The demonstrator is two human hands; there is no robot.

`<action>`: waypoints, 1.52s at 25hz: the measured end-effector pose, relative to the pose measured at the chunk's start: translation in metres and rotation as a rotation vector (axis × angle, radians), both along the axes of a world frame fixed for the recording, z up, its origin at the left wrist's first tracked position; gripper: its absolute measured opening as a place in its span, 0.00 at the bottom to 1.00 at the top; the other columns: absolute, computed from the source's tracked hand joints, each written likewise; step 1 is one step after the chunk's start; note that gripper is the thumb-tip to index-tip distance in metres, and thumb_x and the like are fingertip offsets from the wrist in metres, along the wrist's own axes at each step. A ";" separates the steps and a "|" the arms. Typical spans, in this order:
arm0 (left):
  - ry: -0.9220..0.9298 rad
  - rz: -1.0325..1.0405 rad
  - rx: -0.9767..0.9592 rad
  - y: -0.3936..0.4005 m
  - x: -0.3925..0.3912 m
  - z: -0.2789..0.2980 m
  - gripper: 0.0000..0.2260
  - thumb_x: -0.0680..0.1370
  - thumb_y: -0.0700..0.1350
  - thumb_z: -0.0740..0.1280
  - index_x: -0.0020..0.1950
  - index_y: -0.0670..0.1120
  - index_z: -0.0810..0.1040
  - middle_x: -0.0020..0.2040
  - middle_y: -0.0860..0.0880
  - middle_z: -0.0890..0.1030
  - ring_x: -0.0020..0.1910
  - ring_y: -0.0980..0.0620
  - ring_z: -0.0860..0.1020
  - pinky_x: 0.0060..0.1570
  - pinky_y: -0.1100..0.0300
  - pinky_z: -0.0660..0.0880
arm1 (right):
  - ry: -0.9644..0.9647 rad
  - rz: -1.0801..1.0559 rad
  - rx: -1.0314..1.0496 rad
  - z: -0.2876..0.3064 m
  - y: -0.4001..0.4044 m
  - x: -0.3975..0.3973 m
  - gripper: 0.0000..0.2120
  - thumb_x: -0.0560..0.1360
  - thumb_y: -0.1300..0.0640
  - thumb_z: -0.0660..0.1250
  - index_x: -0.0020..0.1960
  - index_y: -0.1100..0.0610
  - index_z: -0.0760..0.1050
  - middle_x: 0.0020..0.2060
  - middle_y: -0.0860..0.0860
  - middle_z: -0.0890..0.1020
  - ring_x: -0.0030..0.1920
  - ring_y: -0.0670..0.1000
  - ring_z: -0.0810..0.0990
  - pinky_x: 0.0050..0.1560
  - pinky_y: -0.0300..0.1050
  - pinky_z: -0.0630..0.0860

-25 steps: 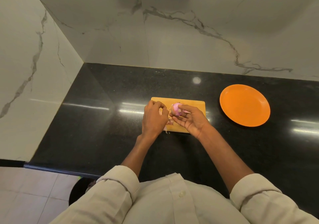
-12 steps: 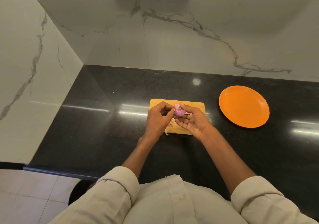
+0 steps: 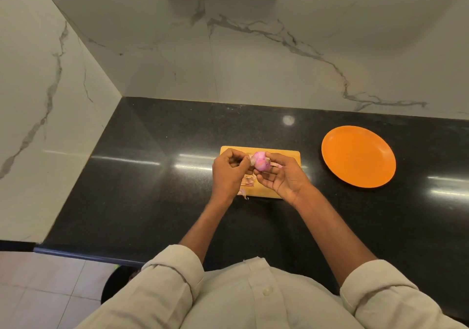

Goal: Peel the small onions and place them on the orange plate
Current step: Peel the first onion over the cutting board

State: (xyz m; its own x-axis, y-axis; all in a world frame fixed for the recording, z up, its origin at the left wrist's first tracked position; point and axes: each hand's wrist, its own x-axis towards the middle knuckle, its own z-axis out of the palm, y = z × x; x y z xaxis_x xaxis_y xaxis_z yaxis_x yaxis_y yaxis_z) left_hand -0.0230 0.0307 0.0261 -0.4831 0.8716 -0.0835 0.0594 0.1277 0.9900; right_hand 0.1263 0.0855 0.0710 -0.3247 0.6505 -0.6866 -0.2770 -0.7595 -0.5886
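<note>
While its skin comes away, the small onion (image 3: 261, 161) sits held above the cutting board (image 3: 284, 155).
Right hand (image 3: 284, 179) cradles it in curled fingers; left hand (image 3: 228, 171) pinches a loose peel strip (image 3: 251, 160), so scraps (image 3: 247, 180) drop on the board, well apart from the bare orange plate (image 3: 358, 156).

The table (image 3: 152, 189) is glossy black with fine speckles and streaks of reflected light. On it, the plate (image 3: 358, 156) is plain bright orange. Left of the plate there's a yellowish-tan board (image 3: 286, 154), and over it a pink-purple onion (image 3: 261, 161), pale papery peel (image 3: 247, 179) bits below. Behind the plate the wall (image 3: 253, 62) is white marble with grey veins. Sleeves (image 3: 175, 270) are off-white.
</note>
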 end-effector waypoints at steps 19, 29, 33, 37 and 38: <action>-0.119 -0.048 -0.117 -0.001 -0.007 -0.005 0.05 0.84 0.36 0.69 0.54 0.34 0.75 0.42 0.37 0.86 0.40 0.43 0.88 0.44 0.49 0.87 | -0.091 0.056 0.029 -0.004 0.000 -0.001 0.13 0.83 0.59 0.65 0.64 0.61 0.79 0.55 0.63 0.83 0.45 0.57 0.83 0.41 0.44 0.79; -0.195 0.076 -0.235 -0.005 -0.008 -0.007 0.06 0.81 0.32 0.70 0.49 0.40 0.76 0.44 0.43 0.84 0.40 0.48 0.87 0.37 0.60 0.82 | 0.176 -0.069 -0.099 -0.014 0.000 -0.002 0.18 0.84 0.60 0.65 0.71 0.67 0.74 0.61 0.66 0.83 0.51 0.60 0.86 0.45 0.50 0.86; 0.329 0.008 -0.269 -0.005 -0.007 -0.009 0.06 0.79 0.37 0.73 0.52 0.48 0.80 0.51 0.54 0.82 0.50 0.52 0.81 0.44 0.63 0.75 | 0.118 -0.053 -0.075 -0.009 -0.002 -0.004 0.16 0.79 0.63 0.70 0.65 0.65 0.77 0.59 0.68 0.82 0.49 0.61 0.87 0.46 0.51 0.87; 0.513 -0.047 -0.266 -0.005 -0.006 -0.008 0.03 0.81 0.45 0.73 0.52 0.51 0.81 0.57 0.53 0.80 0.49 0.51 0.80 0.48 0.58 0.74 | 0.074 -0.054 -0.104 -0.010 0.000 0.001 0.12 0.80 0.60 0.72 0.61 0.63 0.79 0.55 0.65 0.83 0.48 0.59 0.86 0.47 0.49 0.87; 0.475 -0.032 -0.211 -0.005 -0.006 -0.007 0.03 0.82 0.47 0.73 0.54 0.51 0.82 0.57 0.53 0.81 0.48 0.53 0.80 0.48 0.59 0.75 | 0.058 -0.051 -0.104 -0.011 0.001 0.002 0.12 0.80 0.59 0.73 0.61 0.63 0.80 0.55 0.65 0.83 0.49 0.58 0.86 0.47 0.49 0.87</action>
State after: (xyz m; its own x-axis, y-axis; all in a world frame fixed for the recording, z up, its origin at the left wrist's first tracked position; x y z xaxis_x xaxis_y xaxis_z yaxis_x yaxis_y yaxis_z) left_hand -0.0288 0.0262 0.0194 -0.4838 0.8744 -0.0374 0.5029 0.3128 0.8058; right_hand 0.1281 0.0864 0.0602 -0.3339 0.5931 -0.7326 -0.3477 -0.8000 -0.4891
